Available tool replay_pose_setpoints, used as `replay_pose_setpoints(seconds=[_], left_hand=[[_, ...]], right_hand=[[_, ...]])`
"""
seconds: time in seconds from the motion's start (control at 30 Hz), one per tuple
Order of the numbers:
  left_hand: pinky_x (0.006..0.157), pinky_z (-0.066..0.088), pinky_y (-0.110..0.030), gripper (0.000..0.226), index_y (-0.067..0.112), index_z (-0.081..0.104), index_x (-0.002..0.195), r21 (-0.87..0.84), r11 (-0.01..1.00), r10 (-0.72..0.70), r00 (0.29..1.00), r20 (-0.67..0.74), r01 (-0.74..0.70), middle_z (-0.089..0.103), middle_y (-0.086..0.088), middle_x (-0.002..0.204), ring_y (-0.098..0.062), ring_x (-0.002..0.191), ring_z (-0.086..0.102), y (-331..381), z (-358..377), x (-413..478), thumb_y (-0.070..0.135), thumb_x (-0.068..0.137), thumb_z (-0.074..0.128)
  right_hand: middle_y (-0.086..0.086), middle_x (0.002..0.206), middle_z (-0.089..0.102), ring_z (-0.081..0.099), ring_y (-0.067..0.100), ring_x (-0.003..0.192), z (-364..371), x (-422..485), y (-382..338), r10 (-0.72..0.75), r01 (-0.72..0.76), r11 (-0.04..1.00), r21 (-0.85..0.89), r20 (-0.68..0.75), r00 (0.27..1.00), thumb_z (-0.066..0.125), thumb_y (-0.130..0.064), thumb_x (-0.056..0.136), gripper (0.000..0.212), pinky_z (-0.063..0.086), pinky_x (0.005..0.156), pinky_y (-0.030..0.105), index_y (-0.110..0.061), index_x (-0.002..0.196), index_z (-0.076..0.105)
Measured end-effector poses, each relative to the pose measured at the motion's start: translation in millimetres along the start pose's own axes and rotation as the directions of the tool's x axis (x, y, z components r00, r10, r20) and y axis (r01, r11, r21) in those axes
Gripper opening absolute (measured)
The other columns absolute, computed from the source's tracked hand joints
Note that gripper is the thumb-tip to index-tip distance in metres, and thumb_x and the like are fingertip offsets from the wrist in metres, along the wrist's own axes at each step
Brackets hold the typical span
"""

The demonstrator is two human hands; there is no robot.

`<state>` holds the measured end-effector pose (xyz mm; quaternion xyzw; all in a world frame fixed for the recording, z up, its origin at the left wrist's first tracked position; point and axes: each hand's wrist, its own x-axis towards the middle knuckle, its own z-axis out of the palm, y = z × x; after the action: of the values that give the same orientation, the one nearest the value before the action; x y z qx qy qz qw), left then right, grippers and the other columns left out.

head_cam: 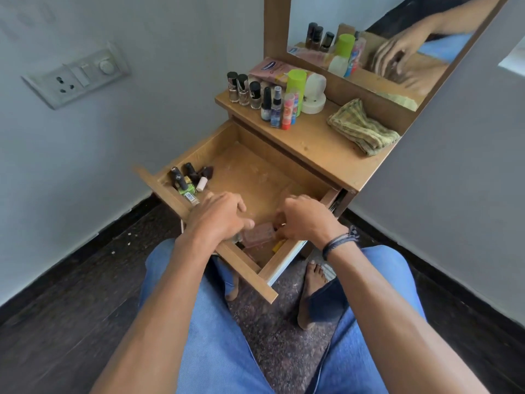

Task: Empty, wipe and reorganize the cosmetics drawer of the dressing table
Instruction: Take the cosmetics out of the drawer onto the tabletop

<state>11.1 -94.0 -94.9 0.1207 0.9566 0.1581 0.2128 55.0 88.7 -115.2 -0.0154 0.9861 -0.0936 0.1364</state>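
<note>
— What's the biggest thing here?
— The wooden worktop point(321, 143), with the drawer point(255, 172) pulled out below it, over the person's knees.
— And on top?
— A folded checked cloth point(360, 129) on the right, a cluster of upright bottles point(267, 95) on the left.
— The hands?
— Both are at the drawer's near end. The left hand point(218, 217) has a loose, spread grip and holds nothing. The right hand point(306, 220) curls down by a flat pink bottle point(260, 233); whether its grip has it, I cannot tell.
— Anything else inside?
— Small nail polish bottles point(189, 177) lying in the left corner.
</note>
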Motion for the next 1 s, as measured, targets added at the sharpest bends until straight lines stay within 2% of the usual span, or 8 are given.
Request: replay_pose_setpoints(seconds=[0.13,0.23,0.47,0.57,0.67,0.8,0.9,1.0], left_hand=[[0.092,0.042,-0.042,0.055,0.031,0.06,0.12,0.195,0.981,-0.006,0.998,0.058,-0.005,0.061,0.007,0.113,-0.021,0.118,0.052,1.2,2.0,-15.3,0.056,0.075,0.08],[0.095,0.039,-0.04,0.046,0.029,0.058,0.123,0.33,0.944,0.013,0.999,0.035,-0.024,0.065,0.005,0.121,-0.022,0.114,0.058,5.1,7.0,-17.3,0.042,0.083,0.077],[0.075,0.033,-0.033,0.03,0.032,0.061,0.114,0.297,0.955,0.04,0.993,-0.112,-0.005,0.069,0.003,0.116,-0.025,0.105,0.064,5.1,13.1,-19.0,0.018,0.088,0.067],[0.07,0.035,-0.031,0.029,0.031,0.06,0.11,0.227,0.974,0.056,0.98,-0.193,-0.011,0.071,0.002,0.109,-0.024,0.097,0.066,1.9,15.4,-19.3,0.017,0.086,0.069],[0.063,0.037,-0.029,0.024,0.029,0.057,0.104,0.121,0.993,0.035,0.971,-0.235,-0.007,0.07,0.003,0.101,-0.019,0.08,0.059,-2.1,14.4,-14.6,0.018,0.087,0.07],[0.05,0.033,-0.019,0.031,0.034,0.061,0.103,-0.245,0.966,0.01,0.959,-0.284,-0.083,0.061,0.021,0.088,0.007,0.069,0.05,1.6,3.7,-9.1,0.029,0.082,0.082],[0.052,0.042,-0.012,0.038,0.031,0.067,0.109,-0.491,0.84,0.016,0.916,-0.401,-0.23,0.057,0.027,0.085,0.008,0.075,0.061,16.5,-9.0,-5.9,0.025,0.076,0.086],[0.058,0.045,-0.001,0.038,0.025,0.07,0.111,-0.587,0.714,0.024,0.851,-0.525,-0.381,0.062,0.027,0.089,0.023,0.082,0.057,40.1,-19.1,2.6,0.019,0.077,0.086]], right_hand=[[0.001,0.103,0.073,0.07,0.024,0.093,9.4,5.3,-9.9,0.017,-0.017,0.995,-0.102,0.002,1.0,0.072,-0.025,0.082,0.027,0.057,0.077,0.036,-0.022,0.109,0.073],[0.0,0.099,0.073,0.07,0.023,0.09,11.2,6.8,-7.0,0.006,-0.005,0.996,-0.089,0.011,1.0,0.074,-0.026,0.081,0.026,0.053,0.072,0.034,-0.023,0.107,0.072],[-0.008,0.103,0.062,0.067,0.021,0.099,20.2,8.7,-15.8,-0.148,0.148,0.989,-0.013,-0.026,0.989,0.07,-0.025,0.082,0.033,0.052,0.076,0.037,-0.031,0.115,0.068],[-0.01,0.101,0.061,0.065,0.019,0.094,22.3,9.9,-16.2,-0.148,0.149,0.989,0.01,-0.09,0.985,0.069,-0.04,0.082,0.028,0.051,0.077,0.036,-0.031,0.109,0.071],[-0.011,0.097,0.053,0.061,0.014,0.079,14.1,2.6,-12.6,-0.085,0.107,0.981,0.164,-0.135,0.987,0.072,-0.064,0.076,0.045,0.05,0.064,0.032,-0.027,0.103,0.069],[-0.011,0.107,0.053,0.062,0.005,0.086,-16.0,-9.4,-1.6,0.034,0.082,0.879,0.47,-0.232,0.972,0.084,-0.043,0.073,0.039,0.057,0.073,0.022,-0.025,0.105,0.07],[-0.006,0.108,0.06,0.061,0.004,0.085,-48.3,-12.9,10.3,0.167,0.126,0.727,0.675,-0.352,0.921,0.089,-0.03,0.072,0.032,0.051,0.068,0.011,-0.025,0.099,0.073],[0.002,0.099,0.073,0.069,0.023,0.086,-80.9,-9.7,26.2,0.324,0.186,0.542,0.82,-0.408,0.854,0.091,-0.02,0.069,0.03,0.059,0.074,0.032,-0.024,0.095,0.076]])
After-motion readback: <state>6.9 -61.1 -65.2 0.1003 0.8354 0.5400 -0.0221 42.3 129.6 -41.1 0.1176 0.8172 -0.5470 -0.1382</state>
